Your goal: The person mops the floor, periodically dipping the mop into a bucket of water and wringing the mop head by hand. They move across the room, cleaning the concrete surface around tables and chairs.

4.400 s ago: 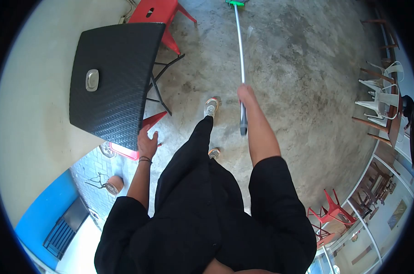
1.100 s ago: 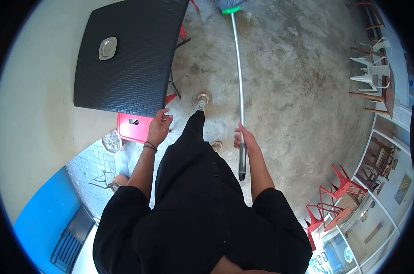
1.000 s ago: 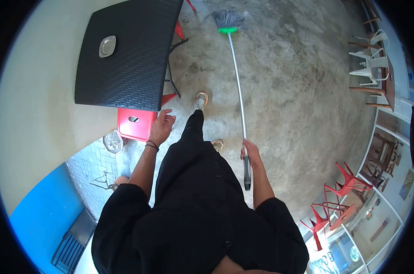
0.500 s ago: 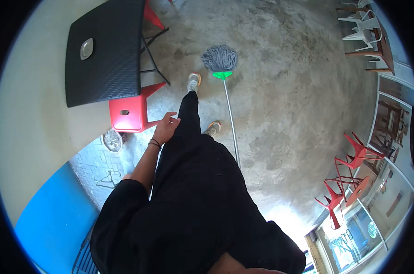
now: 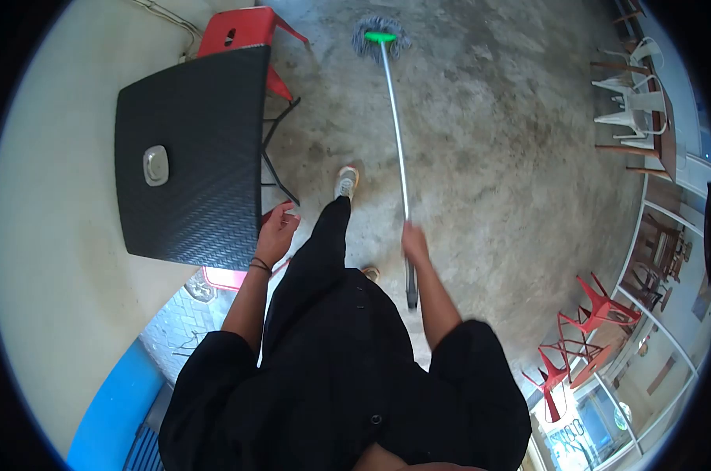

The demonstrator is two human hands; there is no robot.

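Note:
My right hand (image 5: 415, 241) is wrapped round the silver handle of a mop (image 5: 396, 129), just above its black grip end. The mop's grey string head with a green clamp rests on the concrete floor ahead of me. My left hand (image 5: 278, 229) is empty, its fingers loosely bent and apart, beside the near right corner of a black woven-pattern table (image 5: 202, 118). A small pale dish (image 5: 156, 166) sits on that table.
One red stool (image 5: 242, 27) stands beyond the table, and another red stool (image 5: 224, 278) is partly hidden at its near side. White chairs (image 5: 630, 106) and red chairs (image 5: 603, 306) line the right. A pale wall (image 5: 65, 173) runs along the left.
My right hand has come into view on the handle. The mop head has moved farther ahead, its handle now showing down to the black end. The table appears nearer to me.

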